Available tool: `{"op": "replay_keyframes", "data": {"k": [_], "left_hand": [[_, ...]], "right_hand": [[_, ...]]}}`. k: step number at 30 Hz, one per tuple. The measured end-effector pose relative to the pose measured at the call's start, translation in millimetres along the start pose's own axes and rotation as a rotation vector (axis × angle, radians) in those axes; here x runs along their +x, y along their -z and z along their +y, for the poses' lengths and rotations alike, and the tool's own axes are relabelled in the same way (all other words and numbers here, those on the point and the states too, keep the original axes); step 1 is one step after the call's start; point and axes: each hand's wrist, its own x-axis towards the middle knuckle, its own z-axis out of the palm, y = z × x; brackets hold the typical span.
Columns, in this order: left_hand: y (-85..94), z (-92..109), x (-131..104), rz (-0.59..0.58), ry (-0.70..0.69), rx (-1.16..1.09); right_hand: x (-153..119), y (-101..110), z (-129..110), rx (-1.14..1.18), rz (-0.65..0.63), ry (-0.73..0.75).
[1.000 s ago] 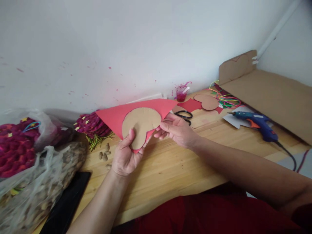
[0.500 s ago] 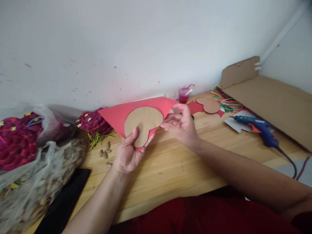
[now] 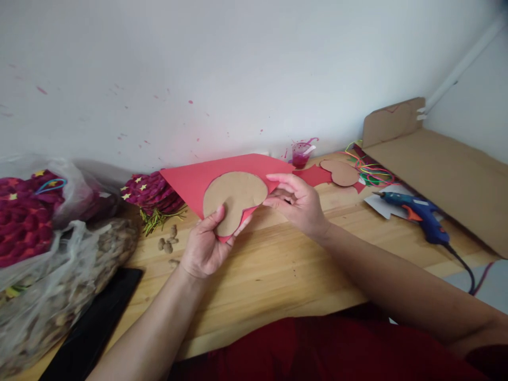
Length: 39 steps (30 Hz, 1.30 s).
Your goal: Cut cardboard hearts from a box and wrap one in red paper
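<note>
My left hand [image 3: 204, 248] grips a heart-shaped cardboard piece [image 3: 234, 198] together with the sheet of red paper [image 3: 186, 185] behind it. Its thumb presses on the lower left of the cardboard, and its fingers are under the paper. The heart is tilted, and part of its outline is edged in a dark line. On the right side, my right hand [image 3: 299, 203] has the paper's edge between index finger and thumb, close to the heart's right lobe. Its other fingers are curled and partly hidden.
A blue glue gun [image 3: 420, 211] lies at the right near a cardboard box [image 3: 440, 174]. Another cardboard heart [image 3: 343, 173], coloured cords [image 3: 373, 172] and a cup of purple paint [image 3: 300, 156] stand at the back. Left are peanuts [image 3: 169, 243], a bag of peanuts [image 3: 79, 280] and purple decorated pieces [image 3: 151, 193].
My right index finger has moved left from the paper's upper right corner toward the heart's lobe. The paper's right corner now spreads outward behind the hand. The left hand keeps its hold.
</note>
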Motion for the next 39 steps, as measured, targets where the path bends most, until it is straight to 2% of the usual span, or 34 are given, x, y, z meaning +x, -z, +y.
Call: {"op": "replay_keyframes", "data": {"k": [6,16,24,29,39], "left_hand": [[0.7,1.5,0.3,0.007,0.017,0.009],[2.7,3.2,0.4,-0.014,0.015,0.015],[2.9,4.1,1.2,-0.031,0.006,0.028],[4.4,3.6,2.9,-0.038,0.000,0.044],[2.3,1.7,1.5,-0.109,0.014,0.050]], "right_hand": [[5.2,3.5,9.1,-0.022,0.028,0.001],[5.9,4.4,12.1,-0.090,0.052,0.148],[5.6,4.7,11.3,-0.107,0.052,0.100],[6.0,5.4,10.9,-0.105,0.015,0.121],[7.7,7.6,10.8,-0.227,0.049,0.158]]}}
